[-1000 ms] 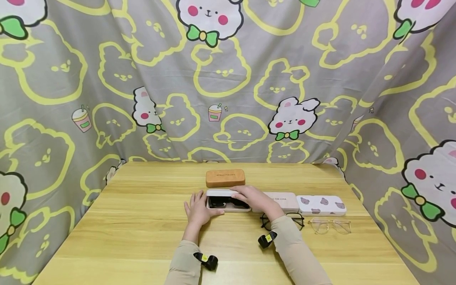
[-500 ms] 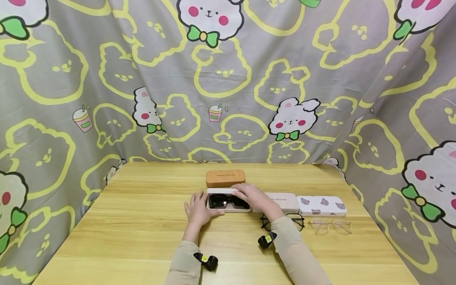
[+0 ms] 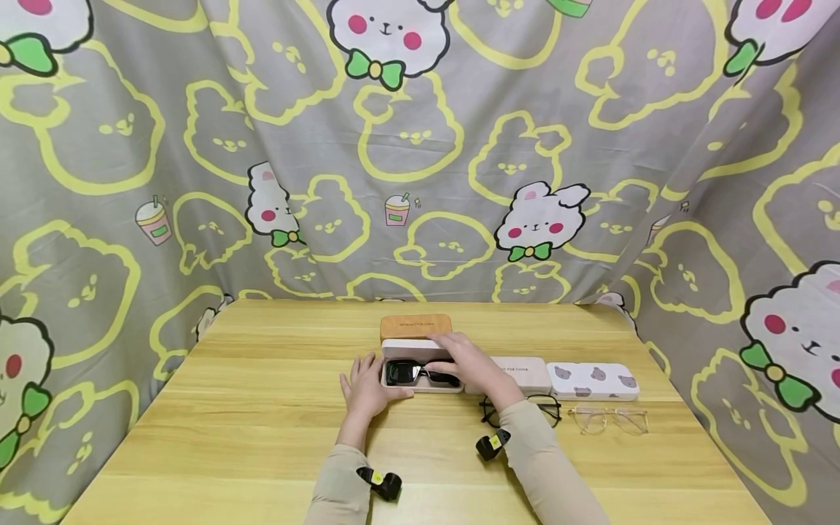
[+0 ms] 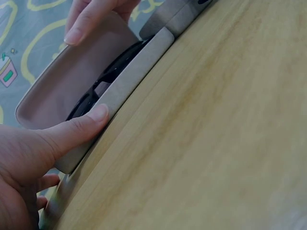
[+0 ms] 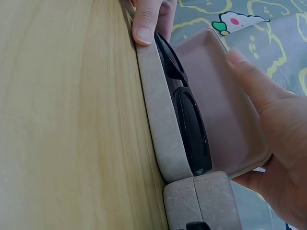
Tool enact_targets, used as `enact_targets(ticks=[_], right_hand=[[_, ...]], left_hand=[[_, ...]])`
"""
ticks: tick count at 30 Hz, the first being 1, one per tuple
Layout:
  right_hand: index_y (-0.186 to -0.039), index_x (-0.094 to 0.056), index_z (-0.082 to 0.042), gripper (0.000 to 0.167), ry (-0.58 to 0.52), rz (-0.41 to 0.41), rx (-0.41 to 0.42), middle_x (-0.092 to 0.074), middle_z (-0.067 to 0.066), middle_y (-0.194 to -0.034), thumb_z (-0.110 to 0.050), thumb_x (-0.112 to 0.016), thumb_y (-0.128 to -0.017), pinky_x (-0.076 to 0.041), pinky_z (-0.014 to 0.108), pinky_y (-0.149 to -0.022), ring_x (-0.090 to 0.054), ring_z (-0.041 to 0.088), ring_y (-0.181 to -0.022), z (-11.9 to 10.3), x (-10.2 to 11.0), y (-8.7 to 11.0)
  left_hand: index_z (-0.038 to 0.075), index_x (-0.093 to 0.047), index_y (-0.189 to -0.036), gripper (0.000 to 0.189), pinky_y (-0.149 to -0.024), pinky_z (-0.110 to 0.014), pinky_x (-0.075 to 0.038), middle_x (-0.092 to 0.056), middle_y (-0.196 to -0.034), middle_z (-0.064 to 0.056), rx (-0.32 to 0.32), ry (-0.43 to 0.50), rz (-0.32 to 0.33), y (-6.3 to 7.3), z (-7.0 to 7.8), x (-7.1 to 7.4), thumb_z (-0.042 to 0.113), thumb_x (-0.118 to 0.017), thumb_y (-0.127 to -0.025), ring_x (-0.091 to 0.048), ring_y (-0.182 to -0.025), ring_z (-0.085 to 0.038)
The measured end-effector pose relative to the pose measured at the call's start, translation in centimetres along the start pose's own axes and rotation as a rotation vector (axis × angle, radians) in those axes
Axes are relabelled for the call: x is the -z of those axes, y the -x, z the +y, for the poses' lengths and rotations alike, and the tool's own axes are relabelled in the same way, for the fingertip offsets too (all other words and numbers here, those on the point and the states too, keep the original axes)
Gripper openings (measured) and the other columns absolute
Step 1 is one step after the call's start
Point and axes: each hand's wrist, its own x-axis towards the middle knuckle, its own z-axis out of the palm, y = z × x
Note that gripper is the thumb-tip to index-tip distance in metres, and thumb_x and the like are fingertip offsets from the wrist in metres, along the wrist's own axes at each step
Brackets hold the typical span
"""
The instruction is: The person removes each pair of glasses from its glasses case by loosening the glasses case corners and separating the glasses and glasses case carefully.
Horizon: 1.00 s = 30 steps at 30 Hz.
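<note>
A pale glasses case [image 3: 433, 389] lies on the table with its lid [image 3: 408, 349] raised, showing a pinkish lining. Inside it are black sunglasses [image 3: 402, 372], their right part behind my fingers in the head view. My left hand [image 3: 367, 390] is at the case's left end, fingers spread, with the thumb pressed on the front wall. My right hand [image 3: 469, 364] holds the lid near its right end; in the right wrist view the thumb [image 5: 254, 81] is at the lid's rim and the other fingers are behind it.
Directly behind stands an orange-brown glasses case [image 3: 416, 324]. To the right are a closed pale case [image 3: 525, 372] and a white bear-print case [image 3: 593, 380]. Black-framed glasses [image 3: 545, 410], partly behind the right sleeve, and thin gold-framed glasses [image 3: 609, 420] lie in front of them.
The lid has swung up and back from nearly closed, my right hand rising with it, and more of the sunglasses shows. My left hand has stayed in place.
</note>
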Motion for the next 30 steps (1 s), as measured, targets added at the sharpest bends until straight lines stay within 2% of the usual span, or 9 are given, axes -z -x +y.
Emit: enact_targets(ticks=[9, 13, 24, 30], right_hand=[[-0.148, -0.043, -0.019, 0.070, -0.014, 0.038, -0.011, -0.049, 0.007, -0.146, -0.055, -0.059, -0.090, -0.039, 0.051, -0.111, -0.043, 0.031, -0.137, 0.1, 0.1, -0.2], [-0.146, -0.045, -0.020, 0.069, -0.002, 0.047, -0.010, -0.052, 0.007, -0.143, -0.057, -0.058, -0.090, -0.040, 0.051, -0.111, -0.046, 0.031, -0.135, 0.0, 0.4, -0.1], [-0.143, -0.050, -0.017, 0.064, 0.059, 0.103, 0.056, -0.057, 0.006, -0.137, -0.054, -0.058, -0.091, -0.040, 0.052, -0.109, -0.052, 0.030, -0.129, -0.3, 0.7, -0.3], [-0.141, -0.052, -0.015, 0.060, 0.104, 0.164, 0.104, -0.058, 0.007, -0.136, -0.048, -0.061, -0.092, -0.040, 0.054, -0.107, -0.053, 0.031, -0.127, -0.9, 1.3, -0.2]], left_hand=[[0.011, -0.049, -0.143, 0.100, -0.114, -0.072, -0.002, -0.037, -0.155, -0.015, 0.002, -0.001, -0.007, -0.1, 0.0, 0.1, 0.056, -0.085, -0.062, -0.018, -0.148, -0.043], [0.011, -0.049, -0.143, 0.099, -0.114, -0.072, -0.002, -0.037, -0.155, -0.015, 0.007, 0.002, -0.010, -0.1, 0.1, 0.1, 0.056, -0.085, -0.062, -0.017, -0.148, -0.043], [0.011, -0.049, -0.143, 0.099, -0.114, -0.072, -0.003, -0.037, -0.155, -0.015, 0.006, -0.003, -0.014, 0.0, 0.0, 0.1, 0.057, -0.084, -0.063, -0.018, -0.148, -0.043], [0.011, -0.049, -0.144, 0.099, -0.114, -0.071, -0.003, -0.037, -0.155, -0.015, 0.007, -0.008, -0.016, -0.1, 0.0, 0.1, 0.057, -0.084, -0.063, -0.018, -0.148, -0.042]])
